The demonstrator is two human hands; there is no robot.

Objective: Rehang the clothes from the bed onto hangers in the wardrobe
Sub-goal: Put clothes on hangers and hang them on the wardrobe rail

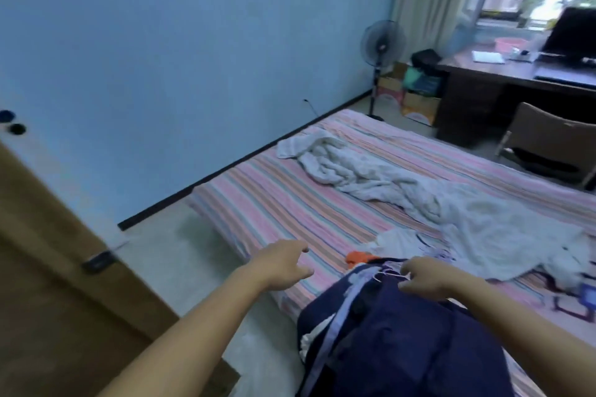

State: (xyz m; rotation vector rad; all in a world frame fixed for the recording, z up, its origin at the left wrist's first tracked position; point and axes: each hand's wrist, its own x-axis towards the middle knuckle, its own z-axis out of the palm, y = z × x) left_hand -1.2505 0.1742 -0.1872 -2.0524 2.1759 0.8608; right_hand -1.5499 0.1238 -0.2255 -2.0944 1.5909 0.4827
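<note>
Nearest you, the dark navy garment (403, 342) lies heaped on the pink striped bed (274, 203), your right hand (429, 277) pinching its pale hanger hooks (392, 271), left hand (283, 264) loose and empty, white clothes (403, 245) beyond unhung, so you've barely started.

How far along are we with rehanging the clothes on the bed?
Nothing looks hung; no wardrobe in view. Right hand grips hangers atop the navy garment; left hand is empty. White garment and orange item remain on the bed.
</note>
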